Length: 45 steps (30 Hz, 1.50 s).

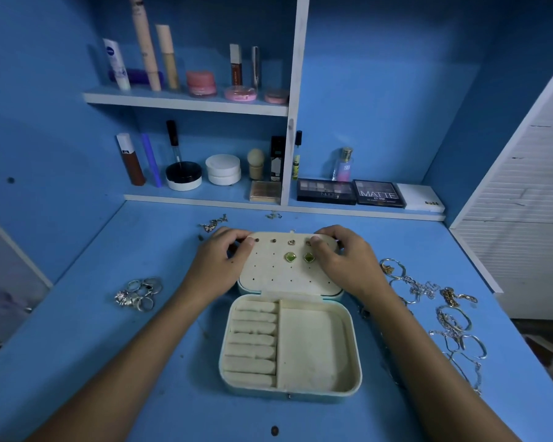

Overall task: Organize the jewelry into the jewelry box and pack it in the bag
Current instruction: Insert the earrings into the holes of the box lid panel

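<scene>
Resting open at the middle of a blue desk top (141,362), a cream-lined jewelry box (290,346) with a pale teal shell. Lid panel (284,269) folded back flat toward the far edge, dotted with rows of small earring holes. Pinned in that panel: two green square-cut stud earrings (299,257) side by side, and above them a row of smaller studs (273,241), one heart-shaped. Base split in two: ring rolls (253,342) on the left side, all bare; a larger open compartment (310,346) on the right, holding nothing.

Left hand (224,266) curled over the lid's far left corner, fingertips bent against the panel's edge; right hand (345,263) curled over the far right corner, thumb and forefinger pressed near the top row of studs. Hard to tell whether either hand pinches an earring or only touches the panel.

Near the left edge, a heap of silver rings (139,293). Along the right edge, a spread of silver bangles and chains (444,323) with a few gold pieces. By the far edge, a small tangled chain (213,223).

Behind the desk top, shelves (186,103) lined with cosmetics: tubes, jars, compacts, eyeshadow palettes (351,191).
</scene>
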{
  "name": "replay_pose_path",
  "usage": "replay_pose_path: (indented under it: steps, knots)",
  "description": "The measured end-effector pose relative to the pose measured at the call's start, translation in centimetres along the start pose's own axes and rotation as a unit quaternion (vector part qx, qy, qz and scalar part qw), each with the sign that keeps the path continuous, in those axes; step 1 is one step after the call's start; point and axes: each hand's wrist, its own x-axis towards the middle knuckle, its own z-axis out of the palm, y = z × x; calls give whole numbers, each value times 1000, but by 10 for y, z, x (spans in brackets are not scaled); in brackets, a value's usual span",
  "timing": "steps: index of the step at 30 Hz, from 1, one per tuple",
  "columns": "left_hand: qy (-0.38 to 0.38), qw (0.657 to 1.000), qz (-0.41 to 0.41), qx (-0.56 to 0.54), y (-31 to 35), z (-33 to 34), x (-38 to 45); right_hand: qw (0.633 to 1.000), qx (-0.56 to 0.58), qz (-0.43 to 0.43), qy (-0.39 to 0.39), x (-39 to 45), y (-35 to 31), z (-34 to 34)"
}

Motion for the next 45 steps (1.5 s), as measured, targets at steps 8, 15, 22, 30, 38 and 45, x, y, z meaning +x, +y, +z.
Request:
replay_pose_path:
  steps: [8,15,22,30,38,45]
  knots:
    - [-9,999,-10,38,3,0,-3,999,6,25,-19,1,6,2]
    - [-23,998,-10,49,2,-4,1,1000,-10,13,-20,2,7,1]
    - [23,997,18,77,4,-23,20,1000,-23,3,-18,3,7,1]
    - [37,988,2,147,-20,-47,59,999,-26,5,-18,3,8,2]
    - [-11,983,-43,181,-39,-44,77,999,-33,4,-21,3,8,1]
    - [-11,977,-50,209,-35,-44,80,999,-29,6,-21,3,7,1]
